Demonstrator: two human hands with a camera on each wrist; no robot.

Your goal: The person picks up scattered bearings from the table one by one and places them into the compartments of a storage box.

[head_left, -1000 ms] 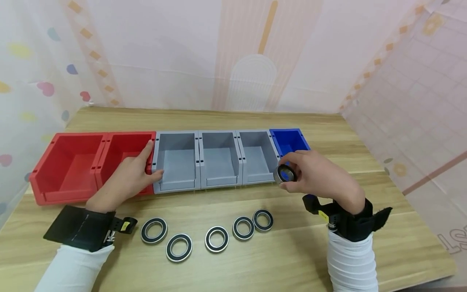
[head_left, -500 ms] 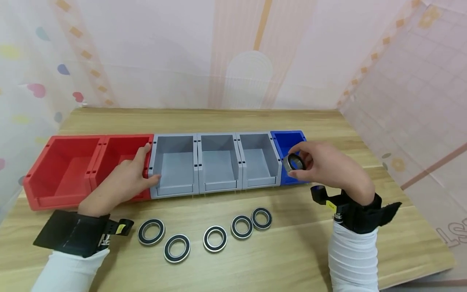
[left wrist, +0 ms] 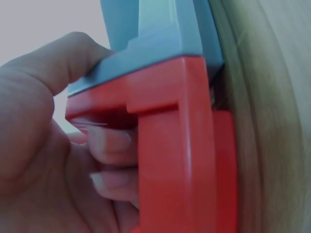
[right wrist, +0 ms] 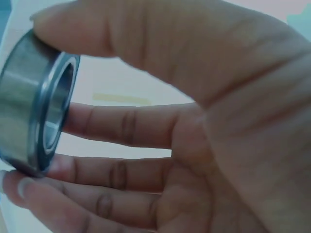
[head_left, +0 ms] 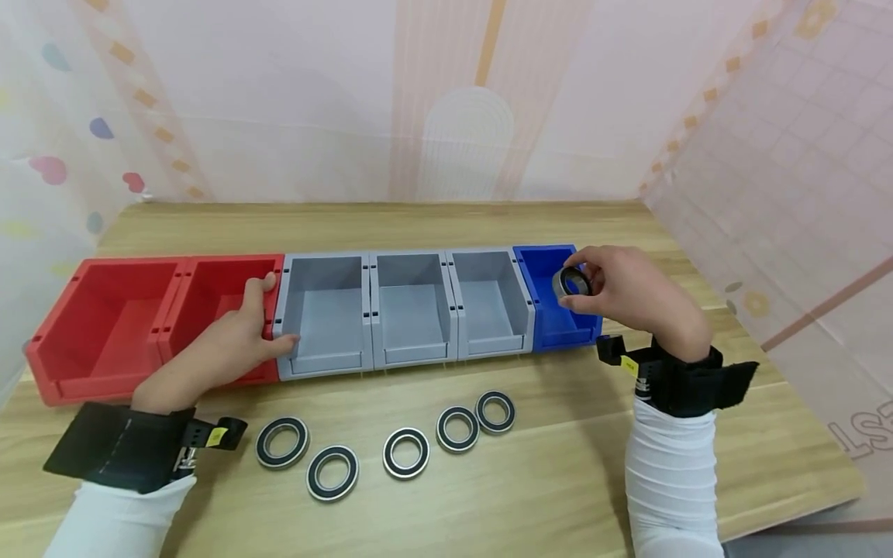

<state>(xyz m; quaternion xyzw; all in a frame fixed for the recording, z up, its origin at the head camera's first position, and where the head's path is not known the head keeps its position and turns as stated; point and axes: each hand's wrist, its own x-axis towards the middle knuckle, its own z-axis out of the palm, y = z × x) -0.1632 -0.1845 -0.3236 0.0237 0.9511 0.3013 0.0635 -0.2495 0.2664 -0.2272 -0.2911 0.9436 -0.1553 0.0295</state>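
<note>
My right hand (head_left: 631,291) pinches a ball bearing (head_left: 560,287) by its rim, tilted on edge above the blue bin (head_left: 565,339). Up close in the right wrist view, the steel outer ring of the bearing (right wrist: 18,104) sits between thumb and fingertips. My left hand (head_left: 226,337) straddles the adjoining walls of the right-hand red bin (head_left: 202,291) and the leftmost grey bin (head_left: 328,361). In the left wrist view, the thumb lies on the grey side and the fingertips (left wrist: 114,141) curl against the red side.
Several more bearings lie flat on the wooden table (head_left: 530,496) before the bins, one of them a smaller bearing (head_left: 495,411) at the right. Another red bin (head_left: 70,387) ends the row at left. Two further grey bins (head_left: 415,355) stand mid-row. A printed curtain (head_left: 314,101) hangs behind.
My right hand has carried the bearing rightward and away from me, from in front of the blue bin to above it. The left hand keeps its hold on the bin walls. The view has shifted slightly.
</note>
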